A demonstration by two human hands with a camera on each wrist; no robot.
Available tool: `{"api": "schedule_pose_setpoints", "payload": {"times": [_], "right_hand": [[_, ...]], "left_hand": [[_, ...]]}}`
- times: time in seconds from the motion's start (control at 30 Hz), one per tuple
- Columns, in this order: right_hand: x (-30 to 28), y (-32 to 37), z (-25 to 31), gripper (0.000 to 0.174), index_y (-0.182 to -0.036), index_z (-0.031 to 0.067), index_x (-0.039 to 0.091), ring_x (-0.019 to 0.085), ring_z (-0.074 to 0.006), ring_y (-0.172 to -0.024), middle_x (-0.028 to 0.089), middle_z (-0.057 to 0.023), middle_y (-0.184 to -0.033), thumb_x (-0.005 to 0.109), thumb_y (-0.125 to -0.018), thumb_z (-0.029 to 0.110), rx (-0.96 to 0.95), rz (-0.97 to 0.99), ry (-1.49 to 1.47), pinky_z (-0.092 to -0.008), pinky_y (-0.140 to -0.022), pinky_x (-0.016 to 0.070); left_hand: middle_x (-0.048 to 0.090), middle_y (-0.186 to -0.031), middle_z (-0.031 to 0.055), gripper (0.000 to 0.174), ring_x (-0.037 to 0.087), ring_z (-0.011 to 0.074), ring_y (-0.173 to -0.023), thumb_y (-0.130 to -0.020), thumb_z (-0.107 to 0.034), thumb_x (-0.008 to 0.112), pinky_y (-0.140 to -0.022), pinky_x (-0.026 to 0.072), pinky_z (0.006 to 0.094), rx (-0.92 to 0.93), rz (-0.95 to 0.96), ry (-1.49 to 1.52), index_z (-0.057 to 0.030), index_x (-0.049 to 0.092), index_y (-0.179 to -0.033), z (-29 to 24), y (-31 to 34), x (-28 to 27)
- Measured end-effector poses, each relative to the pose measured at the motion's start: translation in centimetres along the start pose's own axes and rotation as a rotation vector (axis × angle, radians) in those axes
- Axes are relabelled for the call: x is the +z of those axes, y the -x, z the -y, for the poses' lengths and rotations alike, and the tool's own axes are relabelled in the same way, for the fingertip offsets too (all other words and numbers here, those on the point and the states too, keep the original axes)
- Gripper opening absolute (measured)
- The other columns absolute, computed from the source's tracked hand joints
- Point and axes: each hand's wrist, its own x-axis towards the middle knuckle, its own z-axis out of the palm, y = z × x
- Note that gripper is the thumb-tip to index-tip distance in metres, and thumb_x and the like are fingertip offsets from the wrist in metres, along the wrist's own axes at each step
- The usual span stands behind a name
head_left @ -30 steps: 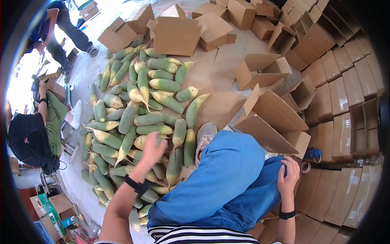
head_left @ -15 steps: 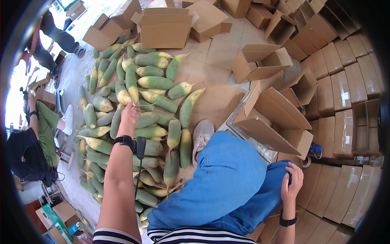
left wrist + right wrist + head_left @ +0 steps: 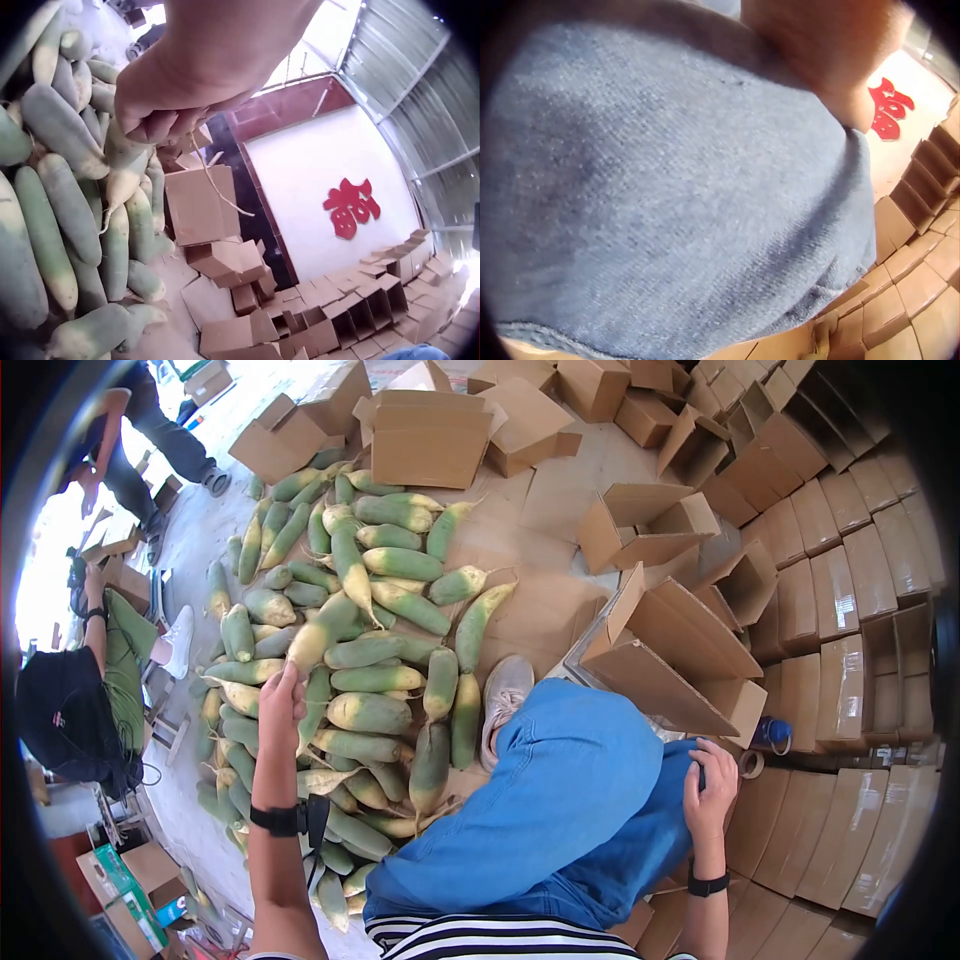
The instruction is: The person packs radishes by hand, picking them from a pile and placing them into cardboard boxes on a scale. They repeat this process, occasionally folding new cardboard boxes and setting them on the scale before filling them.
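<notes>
My left hand grips the pale end of a long green-and-white radish at the left side of the radish pile on the floor. In the left wrist view the curled fingers close round that radish's top, and its thin root dangles. My right hand rests on my blue jeans at the knee, holding nothing. In the right wrist view denim fills the picture and the hand's fingers stay hidden.
An open cardboard box lies right of my shoe. More open boxes ring the pile, and flat boxes are stacked on the right. A blue bottle and tape roll lie nearby. Another person sits at left.
My left hand reached out over the pile, then drew back toward me and now grips a radish by its pale end. The right hand stayed on the knee.
</notes>
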Motion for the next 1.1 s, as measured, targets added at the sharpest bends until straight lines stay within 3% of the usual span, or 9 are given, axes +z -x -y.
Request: {"api": "schedule_pose_setpoints", "payload": {"times": [0.07, 0.1, 0.23, 0.4, 0.57, 0.73, 0.9, 1.0, 1.1], "right_hand": [[0.5, -0.2, 0.2, 0.014, -0.092, 0.0042, 0.066, 0.06, -0.0315, -0.104, 0.066, -0.0122, -0.11, 0.059, -0.08, 0.003, -0.016, -0.009, -0.004, -0.0419, -0.096, 0.0426], [0.7, -0.3, 0.3, 0.014, -0.092, 0.0046, 0.066, 0.06, -0.0316, -0.104, 0.066, -0.012, -0.11, 0.06, -0.08, 0.004, -0.044, -0.011, 0.0, -0.0421, -0.095, 0.043], [0.7, -0.4, 1.0, 0.013, -0.09, 0.0052, 0.066, 0.061, -0.0327, -0.101, 0.066, -0.0115, -0.108, 0.062, -0.077, 0.004, -0.098, -0.057, -0.009, -0.0426, -0.093, 0.0446], [0.1, -0.5, 0.5, 0.013, -0.089, 0.0056, 0.067, 0.061, -0.0324, -0.1, 0.066, -0.0113, -0.108, 0.064, -0.077, 0.005, -0.076, -0.056, -0.037, -0.0426, -0.094, 0.0448], [-4.9, -4.9, 5.2, 0.02, -0.105, 0.0039, 0.066, 0.061, -0.0327, -0.11, 0.063, -0.0137, -0.118, 0.066, -0.085, 0.009, 0.225, 0.134, -0.631, -0.0385, -0.092, 0.0496], [-11.1, -10.4, 15.0, 0.05, -0.127, 0.0084, 0.055, 0.056, -0.033, -0.117, 0.058, -0.0137, -0.126, 0.074, -0.081, 0.013, -0.376, 0.053, -0.368, -0.0405, -0.1, 0.0464], [-10.6, -15.0, 14.1, 0.08, -0.135, 0.0087, 0.046, 0.057, -0.0312, -0.112, 0.059, -0.011, -0.123, 0.083, -0.064, 0.015, -0.534, -0.29, -0.103, -0.0393, -0.095, 0.0481], [-11.0, -14.9, 10.3, 0.075, -0.13, 0.0101, 0.051, 0.059, -0.0305, -0.11, 0.06, -0.01, -0.121, 0.083, -0.062, 0.014, -0.491, -0.212, -0.02, -0.0392, -0.093, 0.0495], [-10.1, -15.6, 5.3, 0.063, -0.127, 0.0107, 0.052, 0.06, -0.0308, -0.11, 0.063, -0.0106, -0.12, 0.08, -0.071, 0.018, -0.38, -0.101, -0.056, -0.0389, -0.09, 0.0504]], "left_hand": [[0.048, -0.062, -0.0035, 0.029, 0.042, 0.005, -0.051, -0.099, -0.029, 0.058, -0.045, 0.034, 0.0266, 0.202, -0.022, -0.444, -0.0031, 0.063, -0.088, -0.2, 2.2, -0.6], [0.055, -0.061, 0.0066, 0.033, 0.053, 0.0195, -0.054, -0.099, -0.03, 0.055, -0.052, 0.0408, 0.0363, 0.44, -0.104, -0.77, -0.0013, 0.06, -0.084, 0.5, 2.6, -0.8], [0.06, -0.078, 0.0218, 0.031, 0.056, 0.0452, -0.075, -0.099, -0.03, 0.052, -0.064, 0.0431, 0.0504, 0.746, -0.215, -1.21, -0.003, 0.055, -0.085, -0.8, 5.5, 0.4], [0.059, -0.08, 0.0185, 0.026, 0.058, 0.0424, -0.075, -0.098, -0.028, 0.054, -0.063, 0.0436, 0.05, 0.933, -0.169, -1.32, -0.0038, 0.052, -0.087, -5.3, 9.7, 4.7], [0.059, -0.079, 0.0156, 0.02, 0.058, 0.0393, -0.072, -0.092, -0.02, 0.061, -0.063, 0.0443, 0.0459, 1.174, -0.086, -1.23, -0.0037, 0.052, -0.085, -10.0, 16.5, 10.7], [0.059, -0.078, 0.0108, 0.017, 0.058, 0.0321, -0.066, -0.083, -0.013, 0.07, -0.06, 0.0447, 0.0408, 1.598, 0.115, -0.857, -0.004, 0.059, -0.093, -12.6, 22.5, 18.4], [0.063, -0.081, 0.016, 0.019, 0.06, 0.0355, -0.071, -0.084, -0.009, 0.07, -0.066, 0.0483, 0.0411, 1.714, 0.37, -0.581, 0.0024, 0.061, -0.096, -12.8, 26.0, 25.0], [0.065, -0.095, 0.0176, 0.026, 0.063, 0.0367, -0.083, -0.085, -0.011, 0.07, -0.072, 0.0506, 0.0408, 1.503, 0.657, -0.599, 0.0018, 0.061, -0.106, -11.8, 25.3, 26.7], [0.05, -0.136, 0.0214, 0.067, 0.053, 0.0372, -0.12, -0.083, -0.028, 0.074, -0.098, 0.0463, 0.0415, 1.317, 0.863, -0.742, -0.002, 0.047, -0.138, -9.6, 24.6, 26.2]]}}
